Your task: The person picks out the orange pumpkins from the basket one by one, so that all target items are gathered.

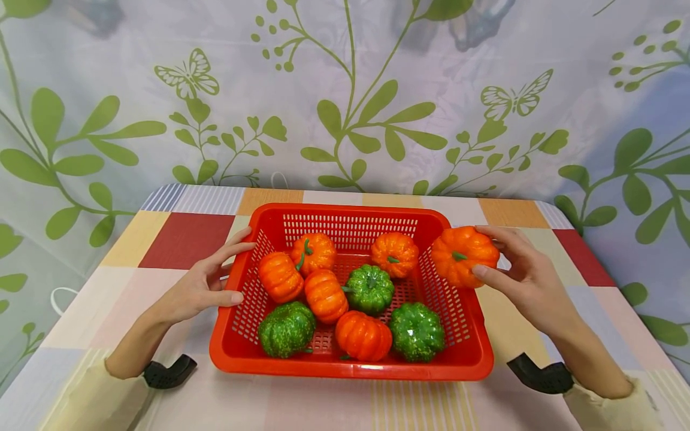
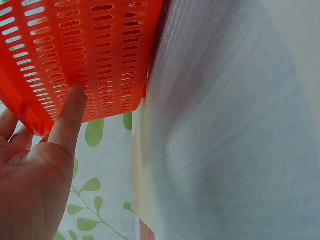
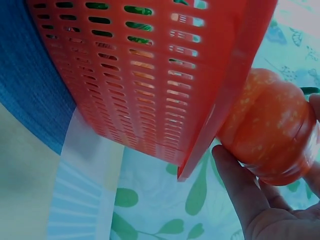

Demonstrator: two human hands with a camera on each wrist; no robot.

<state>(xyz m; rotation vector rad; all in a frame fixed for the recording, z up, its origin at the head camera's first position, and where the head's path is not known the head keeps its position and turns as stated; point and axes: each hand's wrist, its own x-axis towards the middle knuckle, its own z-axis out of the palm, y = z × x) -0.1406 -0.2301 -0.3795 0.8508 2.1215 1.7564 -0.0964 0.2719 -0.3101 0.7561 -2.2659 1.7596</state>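
Fingers of the right hand (image 1: 530, 278) pinch an orange pumpkin (image 1: 458, 256); the left hand (image 1: 196, 284), spread against the basket (image 1: 350, 369), should steady it.

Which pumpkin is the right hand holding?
The orange pumpkin at the right rim of the basket, in the right hand; the other eight pumpkins lie inside.

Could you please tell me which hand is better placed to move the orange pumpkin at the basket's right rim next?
Probably the right hand: it holds that pumpkin, while the left hand touches the opposite side of the red basket.
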